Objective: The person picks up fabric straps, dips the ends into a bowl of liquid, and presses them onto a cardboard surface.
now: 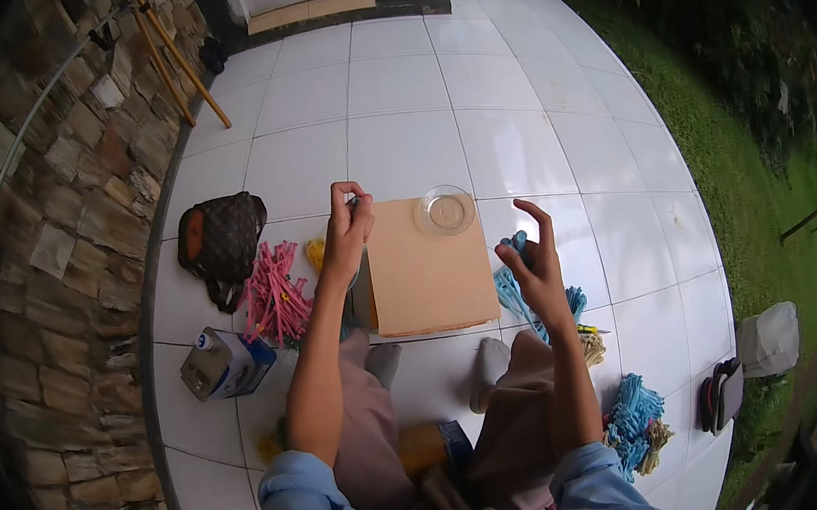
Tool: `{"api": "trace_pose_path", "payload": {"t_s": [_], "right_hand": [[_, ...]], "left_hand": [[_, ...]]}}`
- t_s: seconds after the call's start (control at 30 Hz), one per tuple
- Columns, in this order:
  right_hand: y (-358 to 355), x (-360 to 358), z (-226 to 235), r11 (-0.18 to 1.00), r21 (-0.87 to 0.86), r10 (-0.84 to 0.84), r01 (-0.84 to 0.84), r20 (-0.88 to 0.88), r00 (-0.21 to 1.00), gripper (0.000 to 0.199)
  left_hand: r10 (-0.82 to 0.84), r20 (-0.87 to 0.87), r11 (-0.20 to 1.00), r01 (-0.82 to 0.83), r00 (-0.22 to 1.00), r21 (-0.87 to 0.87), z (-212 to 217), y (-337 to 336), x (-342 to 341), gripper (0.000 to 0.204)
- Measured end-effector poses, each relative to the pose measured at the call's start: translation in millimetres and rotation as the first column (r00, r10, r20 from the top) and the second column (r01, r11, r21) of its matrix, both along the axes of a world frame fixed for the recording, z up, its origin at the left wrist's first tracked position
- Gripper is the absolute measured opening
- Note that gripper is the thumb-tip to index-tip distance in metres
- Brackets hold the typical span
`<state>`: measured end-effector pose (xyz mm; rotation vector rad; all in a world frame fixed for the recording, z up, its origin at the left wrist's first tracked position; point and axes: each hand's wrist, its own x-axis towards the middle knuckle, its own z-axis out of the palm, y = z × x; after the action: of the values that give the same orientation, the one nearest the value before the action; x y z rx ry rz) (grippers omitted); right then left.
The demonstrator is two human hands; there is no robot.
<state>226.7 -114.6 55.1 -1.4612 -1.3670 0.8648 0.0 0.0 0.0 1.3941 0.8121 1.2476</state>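
Note:
My left hand (347,226) is raised over the left edge of a tan cardboard board (430,273), fingers pinched on something small and grey that I cannot make out. My right hand (534,264) hovers at the board's right edge with fingers spread, holding nothing, just above a pile of blue strips (515,289). A clear shallow glass dish (445,210) rests on the board's far right corner. Pink strips (274,292) lie in a heap left of my left forearm.
A brown bag (222,241) and a blue-and-white carton (224,363) sit on the white tiles at the left, by a stone wall (53,240). More blue strips (632,415) lie at right, sandals (722,392) beyond. Grass (740,125) borders the tiles.

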Motion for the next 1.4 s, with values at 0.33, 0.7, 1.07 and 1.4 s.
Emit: {"api": "trace_pose_path", "payload": {"t_s": [0.33,0.7,1.07,1.4], "right_hand": [[27.7,-24.8,-70.9,0.953,-0.246,-0.053,-0.174,-0.704,0.708,0.047],[37.1,-24.6,-52.7,0.978,-0.105,0.065,-0.180,-0.669,0.741,0.044],[35.4,1.1,-29.3,0.997,0.076,0.063,0.000,-0.829,0.555,0.054],[35.4,1.9,-26.6,0.995,0.033,0.086,-0.099,-0.793,0.604,0.048]], "left_hand": [[0.268,-0.388,0.868,-0.395,0.882,-0.300,-132.5,15.9,45.0,0.022],[0.215,-0.779,0.976,-0.157,0.589,0.151,-105.8,3.4,58.5,0.036],[-0.583,-0.039,0.729,0.501,0.812,-0.465,-5.7,-56.8,56.9,0.043],[-0.197,-0.682,0.955,0.296,0.704,0.030,1.0,-52.3,64.1,0.022]]}}
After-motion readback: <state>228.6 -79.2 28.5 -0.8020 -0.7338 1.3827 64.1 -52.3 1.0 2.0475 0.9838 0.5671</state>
